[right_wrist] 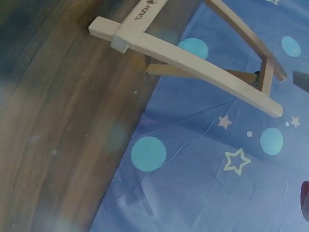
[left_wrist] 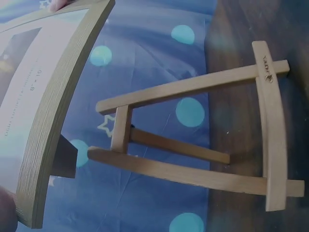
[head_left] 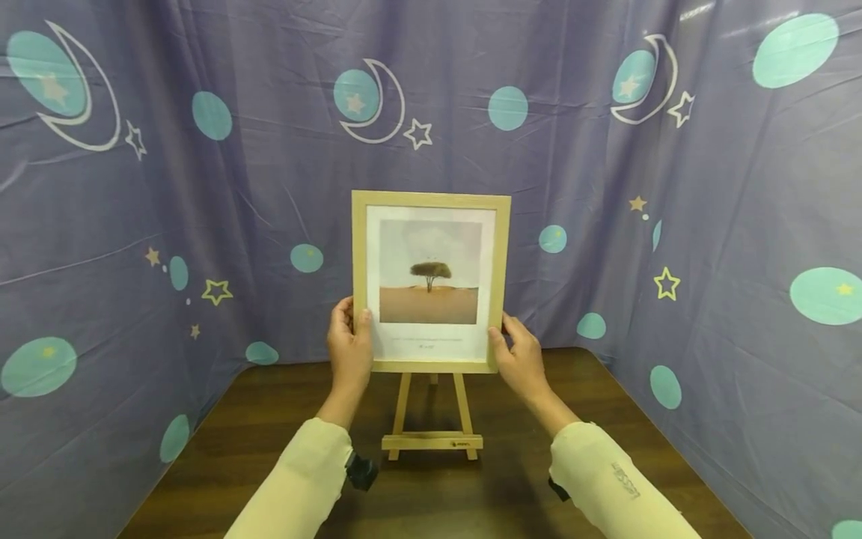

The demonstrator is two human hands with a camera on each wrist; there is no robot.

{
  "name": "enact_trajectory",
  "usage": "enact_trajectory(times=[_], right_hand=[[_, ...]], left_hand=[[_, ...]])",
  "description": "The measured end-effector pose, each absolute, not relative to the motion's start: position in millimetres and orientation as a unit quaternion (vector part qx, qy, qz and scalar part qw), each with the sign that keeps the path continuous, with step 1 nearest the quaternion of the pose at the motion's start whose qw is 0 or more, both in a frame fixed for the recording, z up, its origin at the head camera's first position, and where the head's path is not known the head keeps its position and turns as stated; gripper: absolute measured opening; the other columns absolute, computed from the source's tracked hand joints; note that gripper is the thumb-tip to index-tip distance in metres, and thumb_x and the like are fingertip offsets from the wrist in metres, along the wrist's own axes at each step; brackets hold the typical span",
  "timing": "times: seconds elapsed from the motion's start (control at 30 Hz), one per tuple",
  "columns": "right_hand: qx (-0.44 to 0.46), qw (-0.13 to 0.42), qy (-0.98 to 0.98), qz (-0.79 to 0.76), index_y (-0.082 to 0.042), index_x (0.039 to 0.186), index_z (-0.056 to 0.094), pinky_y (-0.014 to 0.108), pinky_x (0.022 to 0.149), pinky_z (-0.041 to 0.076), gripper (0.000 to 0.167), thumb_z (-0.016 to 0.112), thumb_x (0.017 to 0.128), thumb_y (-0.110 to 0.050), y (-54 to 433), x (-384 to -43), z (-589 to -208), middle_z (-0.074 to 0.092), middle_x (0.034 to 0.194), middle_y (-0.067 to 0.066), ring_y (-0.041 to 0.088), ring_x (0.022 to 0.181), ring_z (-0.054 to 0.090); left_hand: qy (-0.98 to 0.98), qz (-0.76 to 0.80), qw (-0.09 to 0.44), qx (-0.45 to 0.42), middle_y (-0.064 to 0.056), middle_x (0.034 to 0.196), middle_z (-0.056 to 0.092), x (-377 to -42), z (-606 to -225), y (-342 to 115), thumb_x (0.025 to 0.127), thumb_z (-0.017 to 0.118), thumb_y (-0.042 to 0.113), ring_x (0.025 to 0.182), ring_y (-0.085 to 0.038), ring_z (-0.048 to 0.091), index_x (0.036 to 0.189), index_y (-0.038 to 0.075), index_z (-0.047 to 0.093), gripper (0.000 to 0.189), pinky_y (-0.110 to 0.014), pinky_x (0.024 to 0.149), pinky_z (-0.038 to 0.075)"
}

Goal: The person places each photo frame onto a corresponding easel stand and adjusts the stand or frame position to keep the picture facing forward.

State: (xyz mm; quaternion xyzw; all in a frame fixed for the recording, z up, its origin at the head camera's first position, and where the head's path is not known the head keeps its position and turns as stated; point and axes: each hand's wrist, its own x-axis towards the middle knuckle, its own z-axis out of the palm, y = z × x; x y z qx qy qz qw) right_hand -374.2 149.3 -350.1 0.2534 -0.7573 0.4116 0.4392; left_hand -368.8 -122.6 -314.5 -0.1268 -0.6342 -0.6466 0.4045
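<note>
A light wooden picture frame (head_left: 431, 199) with a print of a lone tree is held upright in the air. My left hand (head_left: 350, 346) grips its lower left side, thumb on the front and fingers behind. On the lower right side, my right hand (head_left: 524, 358) holds it the same way. Below and behind the frame stands a small wooden tabletop easel (head_left: 432, 442), its top hidden in the head view. The left wrist view shows the frame (left_wrist: 63, 96) apart from the easel (left_wrist: 188, 89). Only a fingertip (right_wrist: 305, 200) and the easel (right_wrist: 203, 70) show clearly in the right wrist view.
The easel stands on a dark brown wooden table (head_left: 269, 442). A purple-blue curtain (head_left: 269, 172) with moons, stars and teal dots surrounds the table at the back and both sides. Each forearm wears a pale sleeve (head_left: 296, 479), with a dark device (head_left: 361, 471) at the left wrist.
</note>
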Motion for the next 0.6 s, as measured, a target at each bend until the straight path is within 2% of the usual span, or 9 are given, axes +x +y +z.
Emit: enact_trajectory(times=[0.17, 0.3, 0.4, 0.5, 0.6], right_hand=[[0.245, 0.429, -0.772, 0.401, 0.007, 0.12, 0.065, 0.047, 0.078, 0.056, 0.03, 0.066, 0.094, -0.008, 155, -377, -365, 0.068, 0.095, 0.015, 0.03, 0.089, 0.068], [0.235, 0.415, -0.766, 0.431, 0.006, 0.12, 0.065, 0.044, 0.075, 0.056, 0.03, 0.068, 0.092, -0.005, 160, -376, -383, 0.069, 0.094, 0.014, 0.027, 0.086, 0.067], [0.236, 0.433, -0.747, 0.447, 0.006, 0.119, 0.065, 0.036, 0.075, 0.054, 0.03, 0.068, 0.091, -0.002, 160, -372, -385, 0.069, 0.094, 0.014, 0.024, 0.086, 0.066], [0.256, 0.46, -0.723, 0.447, 0.007, 0.121, 0.064, 0.027, 0.076, 0.052, 0.031, 0.067, 0.09, 0.001, 160, -368, -377, 0.068, 0.096, 0.015, 0.023, 0.086, 0.064], [0.276, 0.476, -0.71, 0.44, 0.009, 0.125, 0.062, 0.027, 0.076, 0.052, 0.036, 0.066, 0.09, 0.002, 159, -365, -370, 0.069, 0.098, 0.017, 0.025, 0.085, 0.064]], left_hand=[[-0.665, -0.631, 0.382, -0.115, -0.019, 0.111, 0.062, -369, -328, -122, 0.1, 0.056, 0.008, 0.097, -0.02, 0.056, 0.133, -0.004, 0.053, 0.035, -0.018, 0.078, 0.044], [-0.683, -0.603, 0.387, -0.143, -0.023, 0.114, 0.062, -352, -333, -115, 0.1, 0.057, 0.004, 0.098, -0.024, 0.055, 0.133, -0.008, 0.054, 0.036, -0.018, 0.079, 0.044], [-0.677, -0.585, 0.412, -0.169, -0.023, 0.114, 0.062, -347, -331, -113, 0.099, 0.059, 0.003, 0.096, -0.024, 0.055, 0.133, -0.009, 0.056, 0.037, -0.016, 0.078, 0.044], [-0.666, -0.575, 0.44, -0.177, -0.02, 0.114, 0.064, -354, -330, -116, 0.098, 0.061, 0.007, 0.095, -0.022, 0.055, 0.134, -0.004, 0.058, 0.038, -0.015, 0.078, 0.043], [-0.673, -0.563, 0.452, -0.162, -0.019, 0.112, 0.065, -352, -325, -118, 0.098, 0.062, 0.008, 0.094, -0.021, 0.057, 0.134, -0.002, 0.059, 0.038, -0.015, 0.078, 0.044]])
